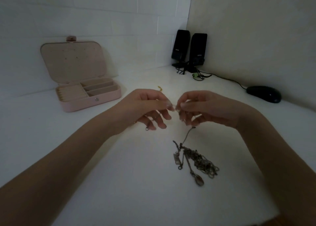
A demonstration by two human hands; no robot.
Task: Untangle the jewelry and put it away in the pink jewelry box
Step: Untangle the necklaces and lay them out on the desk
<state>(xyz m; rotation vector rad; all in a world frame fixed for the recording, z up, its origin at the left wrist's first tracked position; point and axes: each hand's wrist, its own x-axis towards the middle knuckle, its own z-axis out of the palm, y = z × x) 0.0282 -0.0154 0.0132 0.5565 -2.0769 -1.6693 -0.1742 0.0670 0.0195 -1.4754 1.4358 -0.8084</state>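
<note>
A tangled bunch of dark metal chains (200, 160) with an oval pendant and a small charm hangs below my hands, its lower part lying on the white table (119, 166). My left hand (150, 106) and my right hand (200, 107) meet fingertip to fingertip above it, both pinching a thin chain of the tangle; a strand runs down from my right hand. A clasp dangles by my left fingers. The pink jewelry box (89, 95) stands open at the far left, lid upright, its compartments holding nothing I can see.
Two black speakers (189, 49) stand in the far corner with cables trailing on the table. A black computer mouse (264, 94) lies at the right by the wall. A small yellow item (160, 88) lies just beyond my hands.
</note>
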